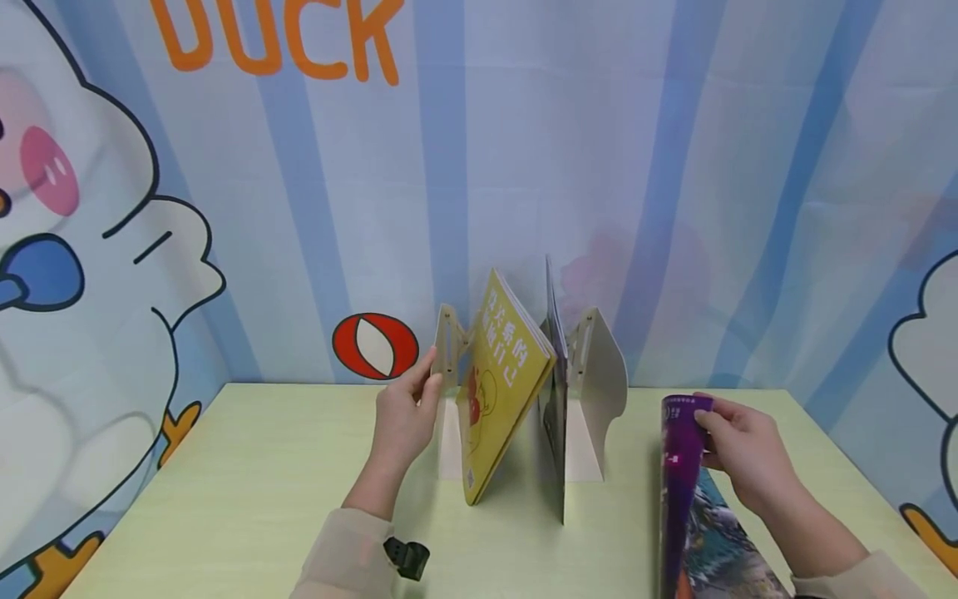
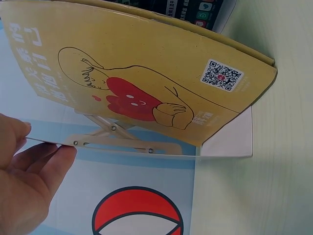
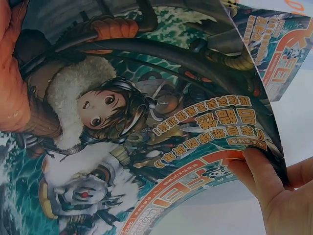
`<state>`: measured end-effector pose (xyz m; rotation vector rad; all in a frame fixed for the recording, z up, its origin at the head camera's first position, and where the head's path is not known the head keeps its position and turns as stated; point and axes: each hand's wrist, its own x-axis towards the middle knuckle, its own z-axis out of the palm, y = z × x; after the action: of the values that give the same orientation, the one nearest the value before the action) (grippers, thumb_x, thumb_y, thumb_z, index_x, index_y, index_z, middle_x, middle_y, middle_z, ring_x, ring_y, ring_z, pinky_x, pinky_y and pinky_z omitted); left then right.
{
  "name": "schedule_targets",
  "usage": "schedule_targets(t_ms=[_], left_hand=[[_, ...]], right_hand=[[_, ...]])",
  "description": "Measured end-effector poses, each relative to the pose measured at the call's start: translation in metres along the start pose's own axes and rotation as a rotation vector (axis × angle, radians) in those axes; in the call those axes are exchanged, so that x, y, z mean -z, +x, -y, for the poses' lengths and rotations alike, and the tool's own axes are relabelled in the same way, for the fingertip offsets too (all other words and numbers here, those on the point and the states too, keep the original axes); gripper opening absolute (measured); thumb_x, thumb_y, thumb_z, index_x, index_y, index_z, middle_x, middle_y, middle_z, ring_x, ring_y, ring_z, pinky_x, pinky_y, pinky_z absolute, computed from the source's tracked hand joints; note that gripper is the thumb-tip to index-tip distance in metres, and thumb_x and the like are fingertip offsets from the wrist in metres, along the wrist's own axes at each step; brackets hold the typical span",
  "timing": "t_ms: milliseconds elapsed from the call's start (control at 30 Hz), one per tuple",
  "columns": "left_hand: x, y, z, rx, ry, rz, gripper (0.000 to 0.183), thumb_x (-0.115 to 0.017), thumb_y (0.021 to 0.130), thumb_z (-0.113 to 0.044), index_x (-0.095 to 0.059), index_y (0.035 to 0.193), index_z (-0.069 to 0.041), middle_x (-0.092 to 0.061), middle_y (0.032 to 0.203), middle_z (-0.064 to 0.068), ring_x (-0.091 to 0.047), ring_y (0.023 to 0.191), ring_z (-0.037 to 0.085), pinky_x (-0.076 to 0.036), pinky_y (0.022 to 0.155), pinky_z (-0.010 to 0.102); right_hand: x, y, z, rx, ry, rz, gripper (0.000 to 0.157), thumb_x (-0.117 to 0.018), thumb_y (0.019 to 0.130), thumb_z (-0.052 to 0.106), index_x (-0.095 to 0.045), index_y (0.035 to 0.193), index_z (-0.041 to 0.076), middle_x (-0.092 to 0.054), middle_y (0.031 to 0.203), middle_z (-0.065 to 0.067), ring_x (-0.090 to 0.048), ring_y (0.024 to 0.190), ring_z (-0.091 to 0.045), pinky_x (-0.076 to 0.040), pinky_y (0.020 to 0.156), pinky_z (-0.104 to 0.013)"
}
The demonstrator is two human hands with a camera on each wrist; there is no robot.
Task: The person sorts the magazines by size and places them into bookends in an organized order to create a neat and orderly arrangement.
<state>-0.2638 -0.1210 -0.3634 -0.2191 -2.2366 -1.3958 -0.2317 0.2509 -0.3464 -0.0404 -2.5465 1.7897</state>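
Observation:
My left hand (image 1: 404, 416) pinches the upper edge of the left side panel of a pale expandable bookend (image 1: 450, 441), thumb and fingers on either side of it. A crossed linkage (image 2: 113, 128) shows behind the panel in the left wrist view. Inside the bookend a yellow book (image 1: 497, 399) leans to the right, beside a thin magazine (image 1: 554, 416) standing on edge. On the right, my right hand (image 1: 752, 453) pinches a magazine (image 1: 679, 466) with a purple side by its upper end. Its illustrated cover (image 3: 112, 112) bends in a curve in the right wrist view.
Everything stands on a pale yellow-green table (image 1: 247, 474). The bookend's right side panel (image 1: 602, 383) is near the table's back edge. Behind it hangs a blue striped cloth (image 1: 509, 166) with cartoon ducks. A black strap piece (image 1: 407, 557) sits at my left wrist.

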Motion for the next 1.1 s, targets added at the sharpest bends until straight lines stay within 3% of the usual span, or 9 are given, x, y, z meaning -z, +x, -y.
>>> schedule_targets(t_ms=[567,733,933,1100], left_hand=[[0.000,0.001,0.001,0.021,0.004,0.008,0.042,-0.053,0.096,-0.014,-0.049,0.137,-0.008,-0.053,0.137,0.009,-0.059,0.118,0.027,-0.052,0.091,0.039],[0.000,0.001,0.000,0.041,0.000,0.013,0.042,-0.053,0.096,-0.015,-0.049,0.138,-0.010,-0.053,0.138,0.007,-0.058,0.119,0.025,-0.052,0.091,0.038],[0.000,0.000,0.000,0.042,-0.001,0.016,0.042,-0.053,0.096,-0.015,-0.048,0.138,-0.009,-0.052,0.139,0.007,-0.057,0.120,0.026,-0.052,0.091,0.038],[0.000,0.001,0.000,0.043,-0.001,0.015,0.042,-0.053,0.096,-0.015,-0.049,0.138,-0.009,-0.052,0.138,0.007,-0.058,0.119,0.026,-0.052,0.092,0.038]], right_hand=[[0.002,-0.014,0.018,0.079,-0.012,-0.009,0.052,-0.036,0.102,0.024,-0.033,0.141,-0.011,-0.068,0.101,0.006,-0.067,0.079,-0.001,-0.059,0.068,-0.026],[0.001,-0.019,0.023,0.108,-0.023,-0.020,0.052,-0.037,0.102,0.026,-0.034,0.141,-0.009,-0.067,0.111,-0.002,-0.067,0.081,-0.001,-0.059,0.069,-0.026],[0.005,-0.026,0.029,0.165,-0.017,-0.032,0.053,-0.038,0.102,0.028,-0.034,0.142,-0.007,-0.065,0.100,0.017,-0.068,0.083,-0.002,-0.059,0.070,-0.027],[0.008,-0.030,0.034,0.183,-0.043,-0.045,0.053,-0.038,0.102,0.029,-0.035,0.142,-0.006,-0.065,0.099,0.020,-0.067,0.083,-0.001,-0.059,0.069,-0.027]])
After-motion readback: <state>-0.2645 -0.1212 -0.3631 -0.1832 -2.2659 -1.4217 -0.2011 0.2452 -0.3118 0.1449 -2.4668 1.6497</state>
